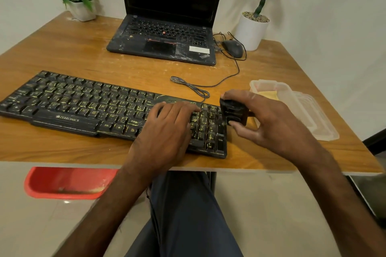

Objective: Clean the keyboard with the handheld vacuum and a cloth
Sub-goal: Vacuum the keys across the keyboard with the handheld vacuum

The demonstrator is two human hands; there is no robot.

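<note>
Black keyboard (83, 102) — long axis left-right | left hand (167, 129) fingers rest loose on it | right hand (269, 119) fingers grip vacuum (234, 112)

The keyboard (83, 102) is black, with yellow letters on the keys and a white ZEBRONICS logo on its front edge. The small handheld vacuum (234, 113) is black too. The laptop (167, 27) is black with pale dusty smears, a red trackpoint (164, 32) and a white sticker (199, 49). The mouse (233, 48) is dark grey. The table (73, 48) shows a warm brown wood grain. The flower pot (82, 11) and the plant pot (250, 33) are both white, and the leaves are green. The plastic container (302, 110) is translucent, with something yellow inside. The trousers (188, 215) are dark blue.
</note>
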